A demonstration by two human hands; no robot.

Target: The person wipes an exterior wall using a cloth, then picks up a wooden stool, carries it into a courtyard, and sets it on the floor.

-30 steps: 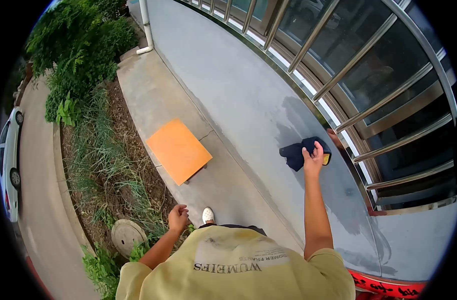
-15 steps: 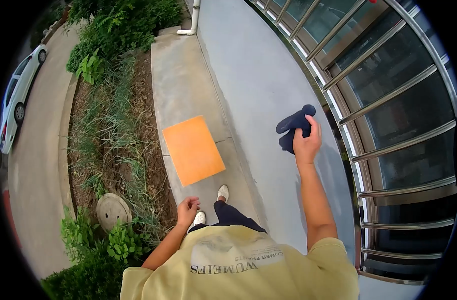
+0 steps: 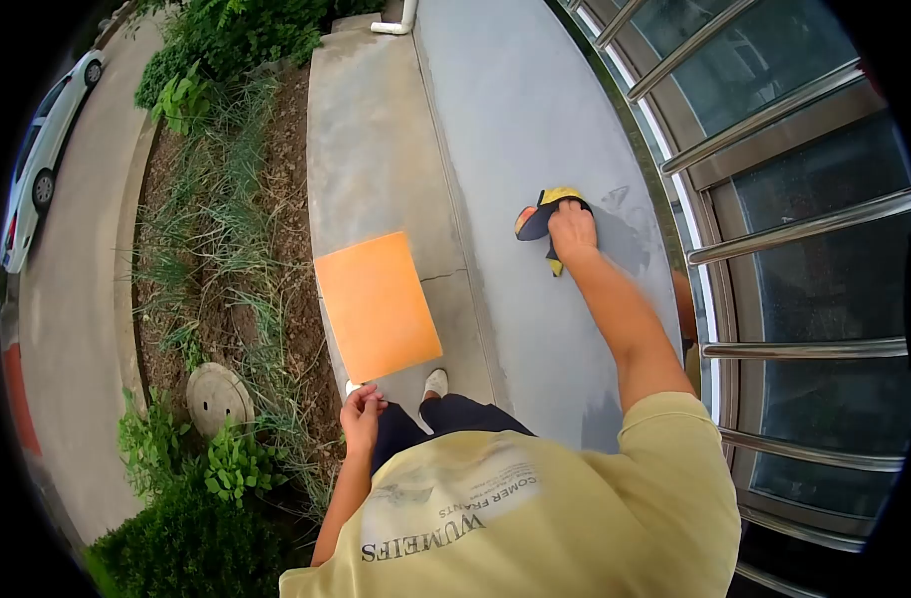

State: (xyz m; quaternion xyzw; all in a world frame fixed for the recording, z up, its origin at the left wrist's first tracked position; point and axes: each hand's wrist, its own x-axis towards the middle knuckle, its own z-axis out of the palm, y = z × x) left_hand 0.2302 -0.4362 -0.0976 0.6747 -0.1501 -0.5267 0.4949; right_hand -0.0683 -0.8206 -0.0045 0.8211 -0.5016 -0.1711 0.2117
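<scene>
My right hand presses a bunched dark navy cloth with yellow and orange patches against the smooth grey wall. The fingers are closed over it and hide part of it. Darker, wet-looking marks show on the wall just right of the hand. My left hand hangs low with fingers curled in and nothing visible in them. It is closest to the bottom edge of a flat orange square; whether they touch I cannot tell.
Metal bars stand out from a window on the right. A concrete strip runs past my feet. To the left lie a planted bed, a round concrete cover and a road with a white car. A white pipe is ahead.
My right hand has moved left and slightly up with the cloth, whose yellow parts now show. My left hand has come nearer the orange square, its fingers more curled. The view has shifted.
</scene>
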